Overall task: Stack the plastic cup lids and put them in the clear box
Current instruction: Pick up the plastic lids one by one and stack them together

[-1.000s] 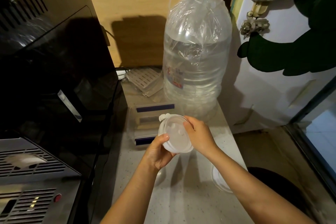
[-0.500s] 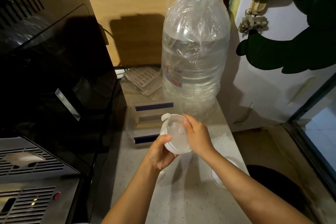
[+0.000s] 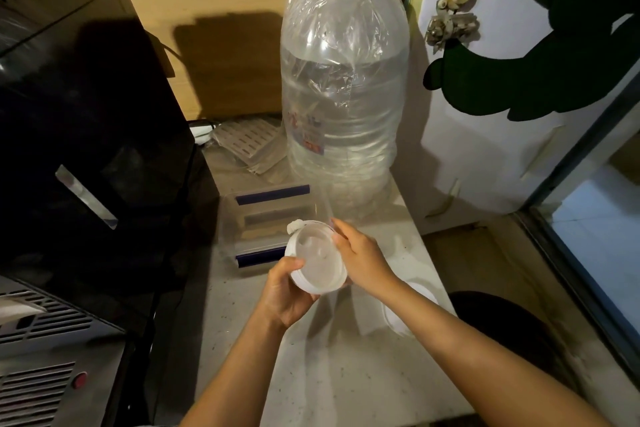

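A small stack of clear plastic cup lids (image 3: 317, 258) with white rims is held tilted above the counter. My left hand (image 3: 287, 291) grips its lower left edge and my right hand (image 3: 360, 258) holds its right edge. The clear box (image 3: 268, 224), with dark blue clips on its near and far sides, sits on the counter just behind the stack. Another lid (image 3: 405, 308) lies on the counter at the right, partly hidden under my right forearm.
A big water bottle (image 3: 343, 97) wrapped in plastic film stands behind the box. A black appliance (image 3: 93, 149) fills the left side, with a metal vented machine (image 3: 45, 340) in front of it. The counter's right edge drops to the floor by a white door (image 3: 485, 156).
Both hands have kept hold of the lid stack, turning it only slightly. The camera has tipped down a little, so the bottle cap sits higher in view.
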Tool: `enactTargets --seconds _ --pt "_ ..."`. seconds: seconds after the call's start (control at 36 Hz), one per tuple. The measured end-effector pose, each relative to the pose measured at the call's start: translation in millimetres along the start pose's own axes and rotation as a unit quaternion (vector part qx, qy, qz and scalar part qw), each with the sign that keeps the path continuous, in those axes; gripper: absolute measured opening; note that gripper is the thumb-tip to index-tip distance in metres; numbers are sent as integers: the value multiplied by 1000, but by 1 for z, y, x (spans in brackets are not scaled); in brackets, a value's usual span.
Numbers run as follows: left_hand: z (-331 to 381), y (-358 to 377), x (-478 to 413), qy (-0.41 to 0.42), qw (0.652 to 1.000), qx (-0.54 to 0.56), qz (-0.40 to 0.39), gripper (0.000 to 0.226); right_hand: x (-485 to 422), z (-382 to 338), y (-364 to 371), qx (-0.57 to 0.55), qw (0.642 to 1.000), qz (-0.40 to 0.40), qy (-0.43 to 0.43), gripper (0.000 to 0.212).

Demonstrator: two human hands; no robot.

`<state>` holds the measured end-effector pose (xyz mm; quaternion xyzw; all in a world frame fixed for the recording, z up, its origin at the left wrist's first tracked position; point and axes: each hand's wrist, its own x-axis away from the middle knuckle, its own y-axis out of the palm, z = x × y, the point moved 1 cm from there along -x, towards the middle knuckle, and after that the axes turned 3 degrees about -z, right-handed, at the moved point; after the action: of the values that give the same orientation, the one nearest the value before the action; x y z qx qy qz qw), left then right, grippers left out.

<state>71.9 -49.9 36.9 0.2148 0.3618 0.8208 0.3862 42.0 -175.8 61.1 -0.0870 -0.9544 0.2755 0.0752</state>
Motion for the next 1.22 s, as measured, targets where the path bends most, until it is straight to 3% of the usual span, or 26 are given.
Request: enactTargets --seconds 0.14,0.22,0.44,0.61,1.08,1.22 --pt "-4 -11 1 -20 1000 18 16 69 8 29 -30 -35 998 -4 52 47" --pt "-8 -11 1 -29 998 46 26 75 18 55 -49 33 995 -5 93 59" --pt "-24 -16 -4 -80 995 51 33 100 55 92 -56 175 961 -111 184 91" --pt "-36 -14 -6 -101 993 57 30 97 66 98 -45 286 932 -137 178 108" --pt "-41 -16 -7 -107 990 65 64 89 61 108 -39 290 936 -110 166 97" --pt "-38 -18 -9 -103 991 65 62 90 53 96 -50 146 972 -49 177 92"
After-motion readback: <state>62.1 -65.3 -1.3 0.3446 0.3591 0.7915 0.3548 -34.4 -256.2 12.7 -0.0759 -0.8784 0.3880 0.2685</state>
